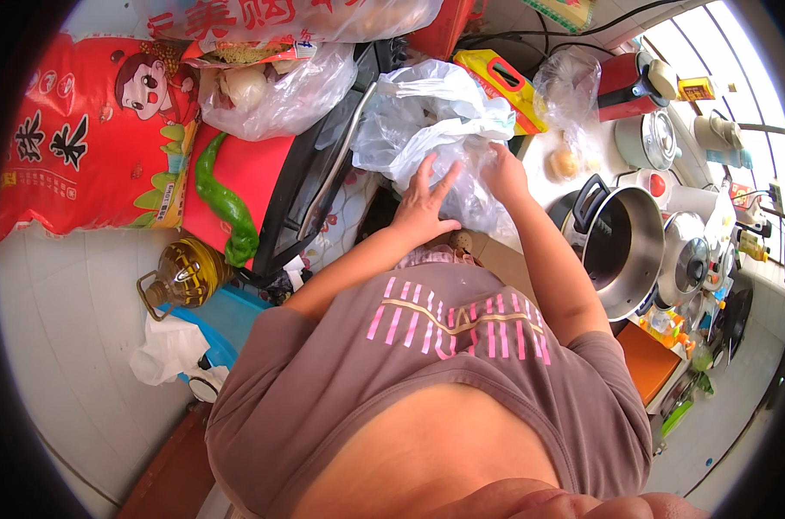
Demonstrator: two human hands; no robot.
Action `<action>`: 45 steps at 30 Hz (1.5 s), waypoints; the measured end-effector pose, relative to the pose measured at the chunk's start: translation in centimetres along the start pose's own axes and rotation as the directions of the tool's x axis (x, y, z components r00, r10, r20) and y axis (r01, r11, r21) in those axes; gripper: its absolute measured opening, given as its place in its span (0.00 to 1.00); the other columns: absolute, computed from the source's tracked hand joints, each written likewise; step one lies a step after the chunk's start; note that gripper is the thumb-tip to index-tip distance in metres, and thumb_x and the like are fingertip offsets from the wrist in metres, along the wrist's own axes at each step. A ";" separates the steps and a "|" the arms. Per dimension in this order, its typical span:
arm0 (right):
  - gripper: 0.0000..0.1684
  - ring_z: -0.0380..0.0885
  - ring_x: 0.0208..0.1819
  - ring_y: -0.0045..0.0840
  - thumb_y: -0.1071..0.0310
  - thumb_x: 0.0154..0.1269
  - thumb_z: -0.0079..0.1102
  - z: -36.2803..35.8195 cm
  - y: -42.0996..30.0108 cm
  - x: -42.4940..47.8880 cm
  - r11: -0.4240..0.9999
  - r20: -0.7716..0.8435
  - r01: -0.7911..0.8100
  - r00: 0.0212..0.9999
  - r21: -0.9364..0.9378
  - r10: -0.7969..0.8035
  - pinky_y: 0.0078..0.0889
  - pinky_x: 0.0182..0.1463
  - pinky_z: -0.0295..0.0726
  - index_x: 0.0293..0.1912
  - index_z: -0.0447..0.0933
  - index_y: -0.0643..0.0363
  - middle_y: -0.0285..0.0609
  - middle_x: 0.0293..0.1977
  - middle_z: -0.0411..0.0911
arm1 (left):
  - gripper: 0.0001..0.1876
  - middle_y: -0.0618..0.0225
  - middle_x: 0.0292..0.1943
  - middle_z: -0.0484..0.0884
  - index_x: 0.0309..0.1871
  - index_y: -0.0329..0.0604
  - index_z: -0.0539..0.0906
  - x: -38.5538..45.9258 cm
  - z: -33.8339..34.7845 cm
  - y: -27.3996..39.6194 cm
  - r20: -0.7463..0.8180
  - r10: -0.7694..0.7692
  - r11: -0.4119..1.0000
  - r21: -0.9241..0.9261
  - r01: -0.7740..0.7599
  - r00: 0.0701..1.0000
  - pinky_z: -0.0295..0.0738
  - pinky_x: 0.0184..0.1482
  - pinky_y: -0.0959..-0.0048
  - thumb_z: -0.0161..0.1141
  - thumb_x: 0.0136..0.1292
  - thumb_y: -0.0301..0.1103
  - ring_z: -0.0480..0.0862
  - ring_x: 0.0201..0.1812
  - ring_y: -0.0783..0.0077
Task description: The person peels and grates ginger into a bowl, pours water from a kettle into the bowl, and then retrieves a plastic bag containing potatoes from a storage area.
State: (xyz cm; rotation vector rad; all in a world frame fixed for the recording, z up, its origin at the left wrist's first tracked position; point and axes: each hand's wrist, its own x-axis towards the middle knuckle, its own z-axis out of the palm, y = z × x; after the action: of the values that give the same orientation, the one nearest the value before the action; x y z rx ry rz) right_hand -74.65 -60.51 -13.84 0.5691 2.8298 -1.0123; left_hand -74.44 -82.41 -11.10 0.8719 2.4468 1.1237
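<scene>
Both of my hands are at a crumpled translucent white plastic bag [402, 146] in front of me. My left hand [428, 204] has its fingers spread over the near side of the bag, with nothing seen gripped in it. My right hand [504, 172] is at the right side of the bag, its fingertips partly hidden by the plastic; whether they pinch it I cannot tell. What the bag holds does not show clearly. To the left a long green pepper [224, 198] lies on a red surface [204, 220], beside a black case-like object with a metal handle [337, 162].
At left are a large red rice sack [101, 136], a bag of onions [256, 97] and an oil bottle [188, 269]. On the right stand an open steel pot [626, 253], a lidded pot [645, 139], a red appliance [626, 87] and a small knotted bag [567, 156].
</scene>
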 end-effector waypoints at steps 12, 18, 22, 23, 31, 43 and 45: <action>0.24 0.66 0.59 0.46 0.77 0.58 0.53 -0.6 0.1 -8.3 0.923 0.087 0.219 0.962 0.316 -0.259 0.39 0.65 0.64 0.56 0.69 0.63 0.53 0.56 0.68 | 0.26 0.60 0.64 0.69 0.52 0.43 0.78 3.0 2.8 -0.6 0.030 0.160 0.980 0.111 -0.163 0.987 0.65 0.63 0.56 0.65 0.43 0.24 0.66 0.65 0.52; 0.37 0.62 0.64 0.48 0.66 0.56 0.67 -2.1 -2.7 -10.6 0.930 0.002 0.163 0.985 0.330 -0.173 0.44 0.67 0.62 0.64 0.64 0.58 0.56 0.60 0.65 | 0.22 0.55 0.52 0.80 0.51 0.40 0.78 1.7 3.4 -1.0 -0.169 -0.043 0.987 -0.162 0.016 0.985 0.74 0.54 0.66 0.61 0.49 0.22 0.79 0.51 0.50; 0.57 0.59 0.65 0.51 0.56 0.43 0.78 -2.5 -3.3 -11.5 0.929 -0.102 0.287 0.957 0.234 -0.270 0.47 0.68 0.61 0.69 0.56 0.57 0.60 0.63 0.60 | 0.16 0.59 0.47 0.82 0.52 0.37 0.78 0.8 1.9 0.3 -0.044 -0.398 0.658 -0.710 0.252 0.916 0.76 0.50 0.69 0.57 0.60 0.22 0.82 0.49 0.59; 0.61 0.59 0.65 0.52 0.55 0.40 0.80 -2.5 -3.5 -11.5 0.905 -0.096 0.311 0.950 0.289 -0.296 0.47 0.68 0.60 0.70 0.55 0.57 0.61 0.63 0.59 | 0.15 0.60 0.47 0.83 0.53 0.36 0.77 0.6 1.7 0.5 0.055 -0.478 0.440 -0.849 0.293 0.877 0.77 0.50 0.70 0.56 0.63 0.22 0.82 0.49 0.62; 0.36 0.79 0.40 0.30 0.66 0.48 0.73 -1.0 -3.7 -13.8 0.824 0.489 -0.243 0.871 0.512 -0.047 0.30 0.42 0.80 0.56 0.69 0.62 0.45 0.41 0.78 | 0.13 0.59 0.44 0.83 0.49 0.38 0.80 -3.5 0.3 1.4 0.117 -0.290 0.684 -0.668 0.292 0.950 0.79 0.43 0.62 0.60 0.61 0.28 0.84 0.42 0.57; 0.41 0.82 0.31 0.28 0.44 0.66 0.56 2.4 -3.1 -16.6 0.237 0.886 -0.854 0.451 0.463 -0.105 0.24 0.31 0.82 0.68 0.55 0.56 0.50 0.41 0.80 | 0.12 0.62 0.42 0.85 0.48 0.38 0.81 -12.5 5.4 -4.6 0.231 -0.598 0.378 -0.762 0.525 0.767 0.80 0.42 0.67 0.54 0.66 0.32 0.86 0.40 0.62; 0.57 0.80 0.38 0.29 0.54 0.53 0.74 4.6 -2.5 -17.3 0.699 0.791 -0.563 0.612 0.441 -0.005 0.31 0.40 0.82 0.72 0.47 0.54 0.51 0.47 0.78 | 0.12 0.61 0.43 0.84 0.48 0.35 0.80 -14.5 5.1 -3.3 0.579 -0.574 -0.251 -0.798 0.549 0.579 0.82 0.40 0.66 0.52 0.68 0.33 0.86 0.39 0.65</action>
State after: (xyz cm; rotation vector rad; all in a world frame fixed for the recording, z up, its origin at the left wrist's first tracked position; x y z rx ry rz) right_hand -59.76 -70.59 -12.49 0.4794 1.5188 -1.6819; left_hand -62.06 -90.43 -16.56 -0.7604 1.0112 1.7754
